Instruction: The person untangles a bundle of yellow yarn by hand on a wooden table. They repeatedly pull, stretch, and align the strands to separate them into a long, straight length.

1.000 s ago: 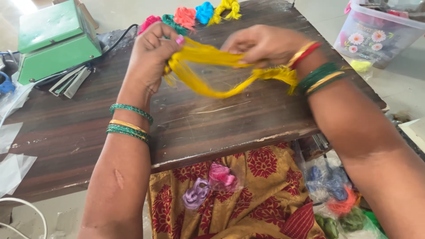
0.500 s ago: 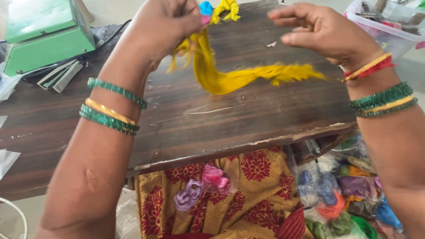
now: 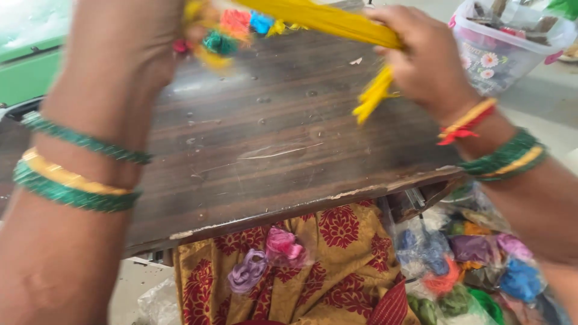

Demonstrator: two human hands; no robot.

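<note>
Grip: your right hand (image 3: 424, 63) fisted on yellow cloth strip (image 3: 325, 18), tail hanging at 7 o'clock; your left hand (image 3: 129, 42) blurred, closure cannot tell.

Scratched, faintly glossy wood-grain tabletop (image 3: 271, 156) (edge chipped), soft yellow cloth strip (image 3: 325, 18), clear plastic tub (image 3: 506, 54).

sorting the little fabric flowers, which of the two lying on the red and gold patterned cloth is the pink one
The pink fabric flower is the right-hand one of the pair, slightly higher up on the red and gold patterned cloth. The lilac fabric flower sits beside it, lower left.
</note>
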